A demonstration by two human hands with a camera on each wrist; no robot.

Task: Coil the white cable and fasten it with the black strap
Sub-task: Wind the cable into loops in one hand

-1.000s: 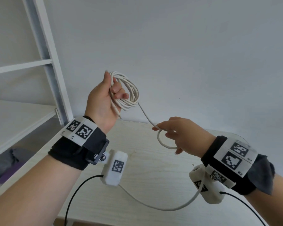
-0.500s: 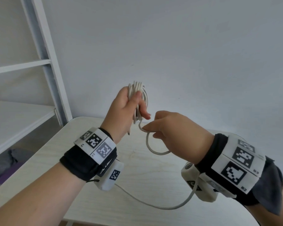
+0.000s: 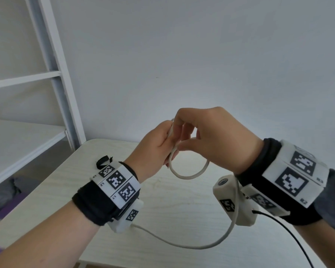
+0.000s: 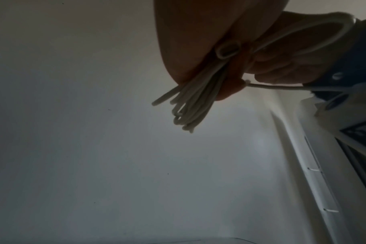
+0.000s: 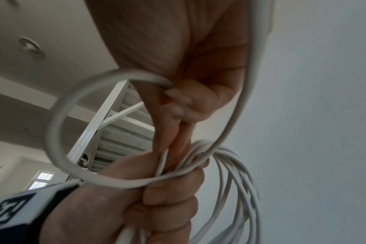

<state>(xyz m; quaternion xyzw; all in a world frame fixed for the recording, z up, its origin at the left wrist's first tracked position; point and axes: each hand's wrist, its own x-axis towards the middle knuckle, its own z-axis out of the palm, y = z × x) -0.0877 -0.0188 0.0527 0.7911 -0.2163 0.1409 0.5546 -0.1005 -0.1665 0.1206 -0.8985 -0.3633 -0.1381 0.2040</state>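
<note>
My left hand (image 3: pixel 162 146) grips the bundled white cable (image 3: pixel 190 178), raised above the table. Its gathered strands (image 4: pixel 190 105) stick out past my left hand (image 4: pixel 198 49), and the coil (image 5: pixel 238 181) fans out beyond my left hand (image 5: pixel 161 206). My right hand (image 3: pixel 184 132) meets the left and pinches the cable where a fresh loop (image 5: pixel 56 132) hangs between them; its fingertips (image 5: pixel 178 105) press at the bundle. A slack length sags below both wrists. The black strap (image 3: pixel 103 161) lies curled on the table, behind my left wrist.
The light wooden table (image 3: pixel 182 213) has a rounded far-left corner and stands against a plain wall. A white metal shelf frame (image 3: pixel 54 74) rises at the left. Thin black leads run from the wrist cameras (image 3: pixel 234 202).
My left hand has come down and turned with the coil. My right hand has moved up and left to meet it, carrying the new loop. The black strap has come into view.
</note>
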